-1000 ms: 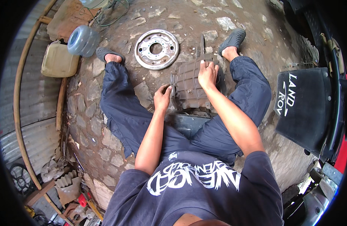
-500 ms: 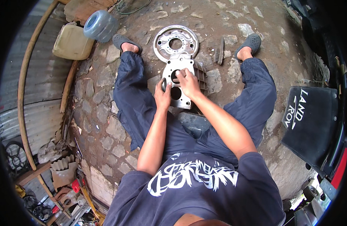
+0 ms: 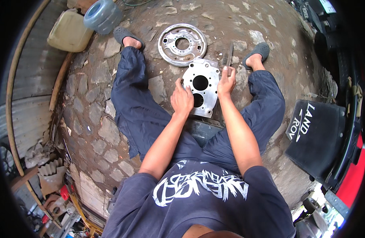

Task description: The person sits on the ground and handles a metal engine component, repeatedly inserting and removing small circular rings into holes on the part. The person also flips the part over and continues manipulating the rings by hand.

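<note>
Housing sits between left hand and right hand, fingers clamped on it. Jerrycan and blue jug sit together, contents unclear.

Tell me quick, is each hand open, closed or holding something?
Left hand: holding the two-holed metal housing by its left edge.
Right hand: holding its right edge.

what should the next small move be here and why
Probably steady the metal casing from both sides: the left hand is at its left edge, the right hand at its right, and its flat, holed face is toward the camera.
</note>
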`<act>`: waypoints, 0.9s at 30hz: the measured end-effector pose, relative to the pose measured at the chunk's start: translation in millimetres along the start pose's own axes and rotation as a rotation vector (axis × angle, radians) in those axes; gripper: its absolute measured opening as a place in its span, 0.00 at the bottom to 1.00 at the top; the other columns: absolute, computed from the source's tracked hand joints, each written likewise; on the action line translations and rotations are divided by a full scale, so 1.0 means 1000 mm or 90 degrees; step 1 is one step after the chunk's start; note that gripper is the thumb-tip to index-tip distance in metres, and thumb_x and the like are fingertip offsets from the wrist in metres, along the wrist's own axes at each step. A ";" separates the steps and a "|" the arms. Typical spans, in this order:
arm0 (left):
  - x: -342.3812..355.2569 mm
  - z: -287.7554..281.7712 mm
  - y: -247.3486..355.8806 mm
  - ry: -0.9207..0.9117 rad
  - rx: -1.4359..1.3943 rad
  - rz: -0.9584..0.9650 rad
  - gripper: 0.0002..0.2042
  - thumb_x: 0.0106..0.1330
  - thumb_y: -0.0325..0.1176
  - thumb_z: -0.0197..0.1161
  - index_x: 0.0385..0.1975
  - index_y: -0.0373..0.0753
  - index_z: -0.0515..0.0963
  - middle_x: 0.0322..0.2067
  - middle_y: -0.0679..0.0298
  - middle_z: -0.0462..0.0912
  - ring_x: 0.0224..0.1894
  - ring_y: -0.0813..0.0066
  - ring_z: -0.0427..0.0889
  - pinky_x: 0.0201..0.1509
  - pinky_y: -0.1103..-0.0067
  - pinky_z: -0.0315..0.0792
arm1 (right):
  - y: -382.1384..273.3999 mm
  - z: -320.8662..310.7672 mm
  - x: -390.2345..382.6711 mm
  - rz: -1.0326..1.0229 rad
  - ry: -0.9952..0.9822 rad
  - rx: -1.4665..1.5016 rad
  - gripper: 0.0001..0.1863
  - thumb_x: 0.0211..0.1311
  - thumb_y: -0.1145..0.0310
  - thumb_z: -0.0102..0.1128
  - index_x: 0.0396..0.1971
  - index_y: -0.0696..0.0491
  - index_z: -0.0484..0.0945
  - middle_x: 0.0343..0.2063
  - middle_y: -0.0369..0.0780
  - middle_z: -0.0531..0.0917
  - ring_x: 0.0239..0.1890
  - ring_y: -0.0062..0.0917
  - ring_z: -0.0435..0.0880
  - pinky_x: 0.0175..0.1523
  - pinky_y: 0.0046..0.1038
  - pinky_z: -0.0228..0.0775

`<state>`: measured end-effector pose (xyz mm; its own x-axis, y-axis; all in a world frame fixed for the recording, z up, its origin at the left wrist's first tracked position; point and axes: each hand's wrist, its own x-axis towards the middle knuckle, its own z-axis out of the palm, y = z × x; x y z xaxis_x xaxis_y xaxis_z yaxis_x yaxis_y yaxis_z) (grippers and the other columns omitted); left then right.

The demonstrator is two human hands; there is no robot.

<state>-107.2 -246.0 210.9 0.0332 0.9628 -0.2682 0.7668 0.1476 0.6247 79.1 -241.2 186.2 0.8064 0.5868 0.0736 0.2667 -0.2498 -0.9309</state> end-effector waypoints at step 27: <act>0.046 -0.059 -0.083 -0.045 -0.132 0.163 0.28 0.78 0.52 0.56 0.68 0.38 0.76 0.73 0.53 0.71 0.79 0.46 0.60 0.82 0.59 0.52 | -0.046 0.086 -0.066 0.475 -0.048 0.861 0.13 0.78 0.58 0.55 0.40 0.52 0.77 0.38 0.43 0.86 0.44 0.33 0.87 0.55 0.42 0.81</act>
<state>-206.8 -200.3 190.2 0.2577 0.9575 -0.1298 0.5814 -0.0464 0.8123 -31.8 -201.7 193.2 0.4957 0.6973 -0.5177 -0.8648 0.3417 -0.3680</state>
